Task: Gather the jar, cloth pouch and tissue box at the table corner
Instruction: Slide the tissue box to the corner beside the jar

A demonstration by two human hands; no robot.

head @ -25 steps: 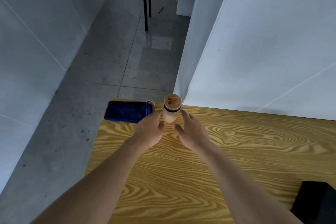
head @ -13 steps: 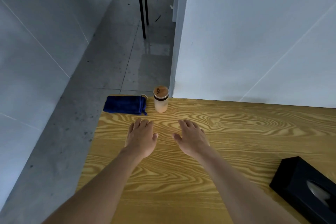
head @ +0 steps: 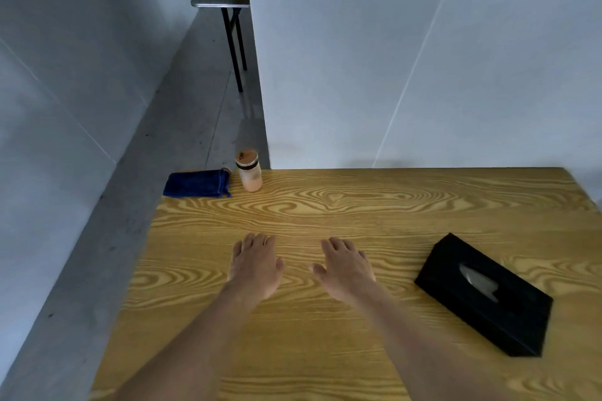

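Head view: jar point(head: 249, 174) and cloth pouch point(head: 196, 184) together at tabletop point(head: 358, 205) corner, 11 o'clock. Tissue box point(head: 482, 295) apart at 3 o'clock, left to gather. Left hand point(head: 255, 265), right hand point(head: 345, 267) spread, empty.

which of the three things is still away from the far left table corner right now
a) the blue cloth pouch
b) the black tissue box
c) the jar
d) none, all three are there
b: the black tissue box lies off toward the right side of the wooden table, while the jar and blue cloth pouch sit side by side at the far left corner.
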